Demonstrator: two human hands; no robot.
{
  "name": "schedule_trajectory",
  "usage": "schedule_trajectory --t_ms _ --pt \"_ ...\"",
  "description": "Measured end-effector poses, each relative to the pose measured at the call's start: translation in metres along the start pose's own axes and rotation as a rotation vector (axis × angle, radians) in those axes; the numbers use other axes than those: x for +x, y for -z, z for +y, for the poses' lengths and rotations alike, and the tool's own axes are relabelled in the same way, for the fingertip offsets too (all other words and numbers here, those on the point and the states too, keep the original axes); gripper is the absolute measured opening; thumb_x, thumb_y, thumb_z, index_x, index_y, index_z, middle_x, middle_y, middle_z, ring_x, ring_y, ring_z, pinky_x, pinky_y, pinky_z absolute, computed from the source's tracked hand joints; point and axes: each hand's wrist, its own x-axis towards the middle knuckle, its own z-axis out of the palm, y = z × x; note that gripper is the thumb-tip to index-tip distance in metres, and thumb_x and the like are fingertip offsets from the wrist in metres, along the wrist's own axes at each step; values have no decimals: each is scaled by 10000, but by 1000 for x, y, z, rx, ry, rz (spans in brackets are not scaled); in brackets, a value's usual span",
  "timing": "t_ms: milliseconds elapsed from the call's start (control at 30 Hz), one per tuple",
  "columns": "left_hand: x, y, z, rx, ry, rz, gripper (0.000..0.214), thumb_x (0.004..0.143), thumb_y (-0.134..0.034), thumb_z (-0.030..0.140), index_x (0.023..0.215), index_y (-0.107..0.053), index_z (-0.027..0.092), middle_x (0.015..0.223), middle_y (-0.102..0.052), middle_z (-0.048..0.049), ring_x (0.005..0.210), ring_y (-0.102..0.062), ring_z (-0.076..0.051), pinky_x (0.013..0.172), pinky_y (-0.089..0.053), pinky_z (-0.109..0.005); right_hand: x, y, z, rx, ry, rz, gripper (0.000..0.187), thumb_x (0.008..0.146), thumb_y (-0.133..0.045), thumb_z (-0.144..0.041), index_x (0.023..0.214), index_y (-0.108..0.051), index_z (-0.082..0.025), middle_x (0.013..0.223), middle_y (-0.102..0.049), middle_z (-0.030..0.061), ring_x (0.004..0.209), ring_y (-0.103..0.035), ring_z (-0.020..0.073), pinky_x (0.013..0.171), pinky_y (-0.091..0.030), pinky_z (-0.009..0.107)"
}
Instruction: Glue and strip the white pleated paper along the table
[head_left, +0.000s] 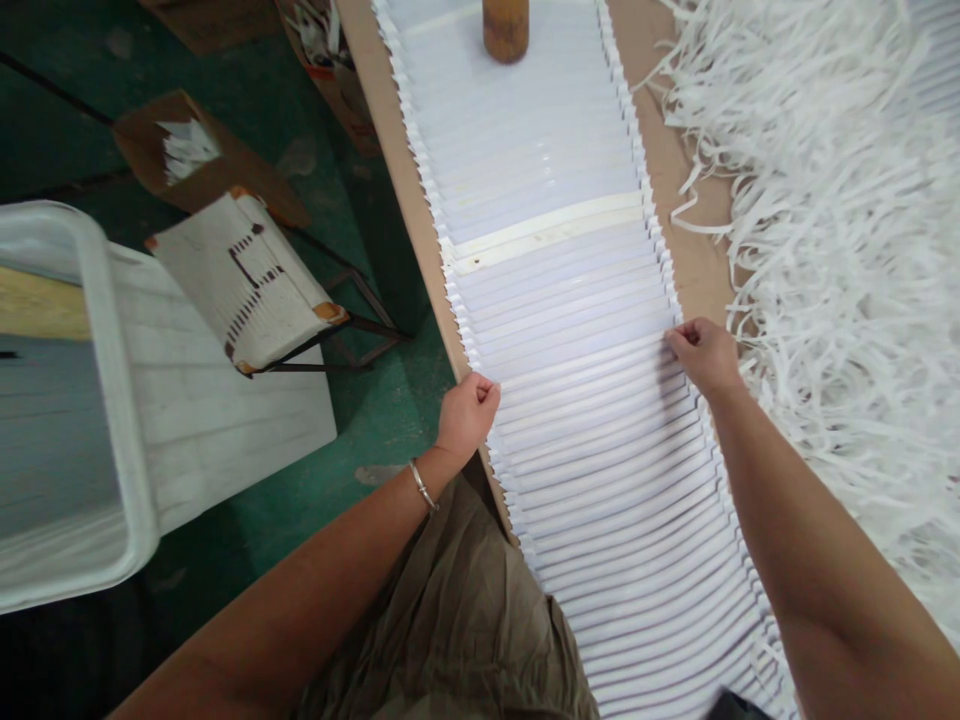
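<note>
A long row of overlapping white paper sheets (555, 330) lies fanned along a brown table (701, 270), running from the near edge to the far end. My left hand (466, 412) is closed on the left edge of the fanned sheets, a bangle on its wrist. My right hand (705, 352) pinches the right edge of the same sheets, at about the same height. Two cream strips (547, 228) cross the row further up.
A heap of white paper strips (832, 250) covers the table to the right. A brown cylinder (505, 28) stands on the sheets at the far end. Left of the table are a stool (247, 280), a cardboard box (187, 150), a white tub (90, 420) and green floor.
</note>
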Motion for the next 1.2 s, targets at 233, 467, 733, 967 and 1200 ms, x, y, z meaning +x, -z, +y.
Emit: schedule_trajectory --t_ms 233,467,733,967,1200 --pt "2 -1 0 37 13 -7 159 876 -605 252 729 -584 196 702 -676 -8 678 -628 -161 672 -427 -252 -1 -3 -7 -77 8 6 184 781 -646 -387 784 -652 -203 719 -688 48 681 -589 194 706 -452 312" --pt "5 3 -3 136 -22 1 226 888 -594 330 715 -497 223 646 -605 -2 630 -589 -179 632 -394 -272 1 19 7 -129 65 99 205 811 -594 -351 903 -687 -192 791 -693 67 716 -580 203 722 -454 320" --pt "-18 18 -24 -22 -130 -14 168 908 -553 386 873 -521 225 635 -583 21 594 -575 -171 609 -398 -267 -44 76 69 -286 251 -18 325 825 -549 -239 1066 -757 -174 918 -669 93 770 -591 205 772 -479 335" --pt "-49 8 7 -175 -178 -201 144 903 -544 349 907 -592 214 607 -562 39 548 -547 -138 557 -387 -239 -80 70 48 -663 549 -85 274 937 -544 -278 910 -805 -198 968 -639 133 925 -534 258 787 -404 369" --pt "-77 -35 63 -632 12 -633 370 934 -521 519 984 -668 184 984 -734 -107 910 -703 -206 707 -518 -281 -160 60 -54 -437 828 -98 222 955 -562 -226 1046 -761 -262 1142 -696 100 1057 -540 274 943 -403 441"
